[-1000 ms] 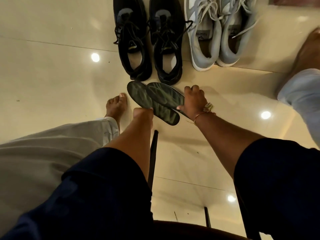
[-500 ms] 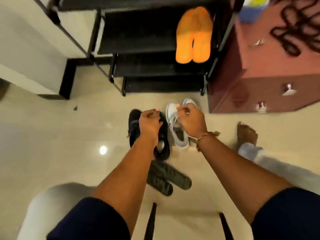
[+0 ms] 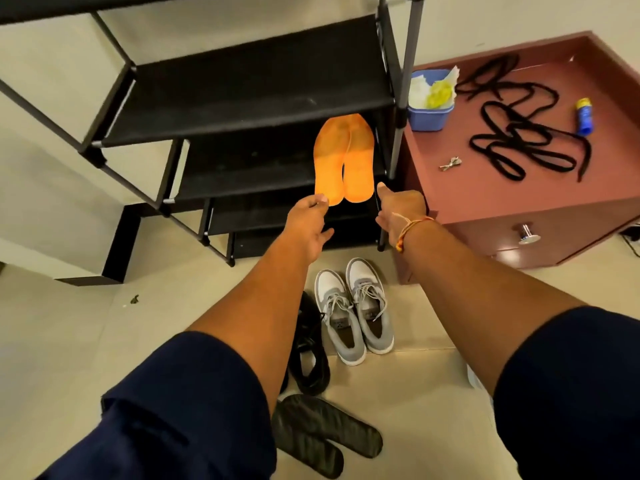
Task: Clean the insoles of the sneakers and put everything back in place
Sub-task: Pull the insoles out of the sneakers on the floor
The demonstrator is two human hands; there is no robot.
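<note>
Mid-frame, on shelf just under big top one of black metal-and-cloth shoe rack (image 3: 242, 84): pair of flat orange foam insoles (image 3: 343, 161), side by side, touching, heel ends at front edge and seeming to poke over a bit.

Left grip (image 3: 308, 220) just below them: fingertips (image 3: 318, 201) right at heel end of left-hand insole, thumb stuck out lower down, away from it. Loose and spread, no pinch seen, nothing held. Right grip (image 3: 398, 209) just beside heel of other insole, one finger stretched toward it. Prob. not touching. Holding nothing.

Lower centre, on shiny cream floor tiles (image 3: 86, 341): grey-and-white lace-up sneakers (image 3: 356, 310), maybe bare inside, hard to tell. Black sneakers (image 3: 310, 351) just left of them, partly hid by left arm. Two dark flat insoles (image 3: 322, 434) at bottom of frame, one partly over the other.

Prob. step: taking orange pair down to go back in grey sneakers.

Handling, at a guess: v. light, thin, bendy, a bit floppy. Not slippery, not easy to break. Best to pinch each at heel end, thumb on top, fingers under. Slide out flat and slow, so as not to fold toe ends under shelf above.
</note>
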